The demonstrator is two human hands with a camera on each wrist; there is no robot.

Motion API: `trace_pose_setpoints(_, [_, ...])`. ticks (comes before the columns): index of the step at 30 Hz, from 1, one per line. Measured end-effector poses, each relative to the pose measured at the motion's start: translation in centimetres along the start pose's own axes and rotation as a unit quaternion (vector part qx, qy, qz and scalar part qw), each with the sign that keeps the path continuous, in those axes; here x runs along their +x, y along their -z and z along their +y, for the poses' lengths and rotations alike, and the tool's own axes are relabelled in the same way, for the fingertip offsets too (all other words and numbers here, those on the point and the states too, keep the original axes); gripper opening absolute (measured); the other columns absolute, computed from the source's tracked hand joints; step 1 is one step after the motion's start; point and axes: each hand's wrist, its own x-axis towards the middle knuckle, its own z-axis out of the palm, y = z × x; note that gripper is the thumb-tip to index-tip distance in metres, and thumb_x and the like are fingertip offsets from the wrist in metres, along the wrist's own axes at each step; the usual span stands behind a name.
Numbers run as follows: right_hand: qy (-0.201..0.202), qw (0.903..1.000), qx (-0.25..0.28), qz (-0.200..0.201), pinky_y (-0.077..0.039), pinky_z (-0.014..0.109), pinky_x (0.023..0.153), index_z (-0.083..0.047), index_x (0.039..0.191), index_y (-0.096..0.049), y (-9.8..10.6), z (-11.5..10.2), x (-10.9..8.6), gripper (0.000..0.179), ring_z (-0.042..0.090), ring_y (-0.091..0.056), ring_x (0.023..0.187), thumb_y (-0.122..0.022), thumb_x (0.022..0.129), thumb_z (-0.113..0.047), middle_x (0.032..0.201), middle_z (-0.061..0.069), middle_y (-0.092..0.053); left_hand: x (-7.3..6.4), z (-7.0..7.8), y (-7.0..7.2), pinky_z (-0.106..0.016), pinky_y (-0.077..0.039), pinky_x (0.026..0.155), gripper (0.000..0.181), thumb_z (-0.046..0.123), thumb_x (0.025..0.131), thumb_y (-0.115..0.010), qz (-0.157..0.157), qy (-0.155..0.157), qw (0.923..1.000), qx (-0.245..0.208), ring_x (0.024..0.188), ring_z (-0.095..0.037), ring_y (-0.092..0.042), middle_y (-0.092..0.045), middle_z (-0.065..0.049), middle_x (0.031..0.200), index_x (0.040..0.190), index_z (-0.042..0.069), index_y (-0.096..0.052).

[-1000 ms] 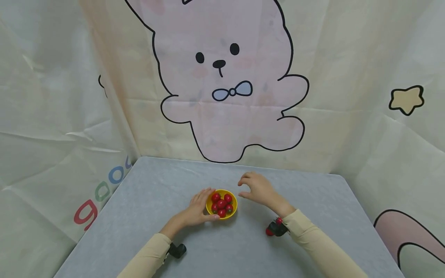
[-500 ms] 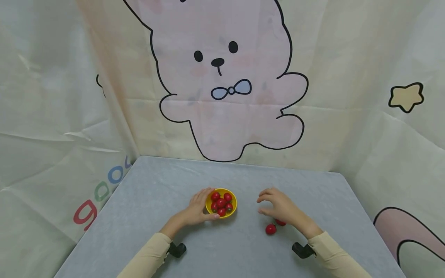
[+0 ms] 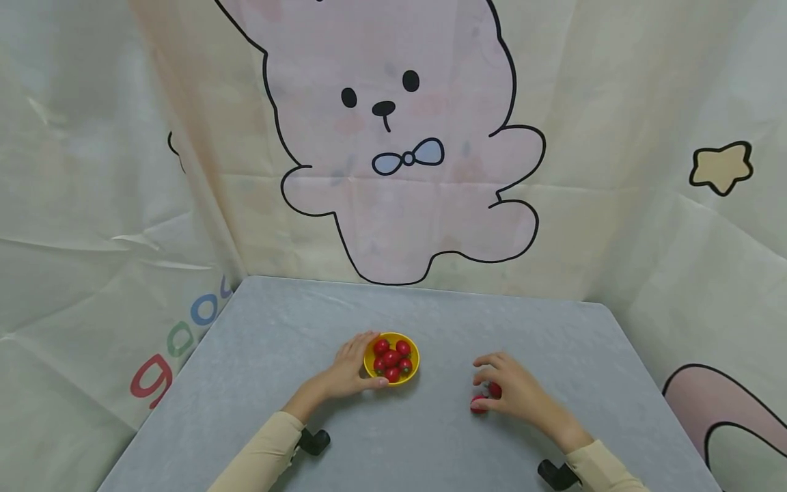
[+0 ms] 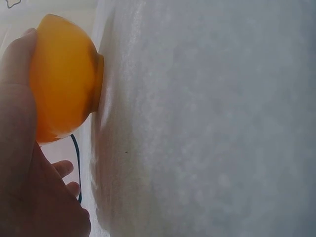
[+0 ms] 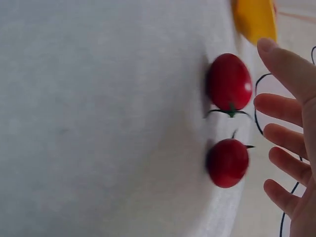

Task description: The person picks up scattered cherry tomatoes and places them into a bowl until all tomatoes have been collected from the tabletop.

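Note:
A small yellow bowl stands on the table, filled with several red cherry tomatoes. My left hand holds its left side, thumb at the near rim and fingers at the far rim. In the left wrist view the thumb lies along the bowl's wall. Two more cherry tomatoes with green stems lie right of the bowl: one nearer it, one farther. Right over them is my right hand, fingers spread and relaxed. Its thumb partly covers the nearer tomato in the head view.
A grey cloth-covered table carries everything. Pale curtains surround it, with a printed bear behind and a star at right. Black wrist cameras hang under both sleeves.
My right hand has drawn back from beside the bowl, rightward and toward me, down to the two loose tomatoes. My left hand and the bowl have stayed in place.

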Motion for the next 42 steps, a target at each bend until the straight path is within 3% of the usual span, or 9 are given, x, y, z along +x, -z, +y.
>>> trace_pose_setpoints(13, [0.0,0.9995,-0.029,-0.014,-0.049,0.047,0.087,-0.032,0.084,-0.069,-1.4,0.5,-0.6,0.034,0.019,-0.056,0.111,-0.084,0.066,-0.056,0.12,-0.001,-0.064,-0.1,0.1,0.2,-0.062,-0.011,0.123,0.103,0.066,0.08,-0.068,-0.006,0.001,1.0,-0.002,0.153,-0.039,-0.015,-0.02,-0.009,0.166,0.158,0.022,-0.017])
trace_pose_setpoints(23, [0.008,0.9993,-0.038,0.0,-0.049,0.044,0.084,-0.031,0.083,-0.07,-1.4,0.5,-0.5,0.034,0.017,-0.057,0.107,-0.084,0.066,-0.056,0.115,-0.002,-0.065,-0.1,0.0,0.1,-0.061,-0.01,0.123,0.104,0.065,0.08,-0.069,-0.01,0.002,0.9999,0.002,0.152,-0.038,-0.015,-0.019,-0.01,0.166,0.158,0.022,-0.016])
trace_pose_setpoints(33, [0.015,0.9993,-0.033,-0.009,-0.051,0.045,0.083,-0.029,0.087,-0.07,-0.7,0.1,1.3,0.031,0.021,-0.058,0.108,-0.086,0.069,-0.048,0.117,0.001,-0.066,0.0,-0.1,0.1,-0.062,-0.012,0.123,0.103,0.066,0.081,-0.068,-0.006,-0.007,0.9999,0.008,0.152,-0.039,-0.016,-0.021,-0.008,0.165,0.158,0.021,-0.017])
trace_pose_setpoints(42, [0.035,0.9986,-0.035,-0.019,-0.053,0.048,0.09,-0.025,0.092,-0.072,-0.2,-1.4,4.2,0.031,0.024,-0.059,0.11,-0.086,0.071,-0.044,0.118,0.004,-0.066,0.1,-0.3,0.0,-0.061,-0.011,0.123,0.103,0.068,0.081,-0.066,-0.006,-0.004,0.9998,0.016,0.152,-0.038,-0.016,-0.021,-0.007,0.165,0.158,0.022,-0.016])
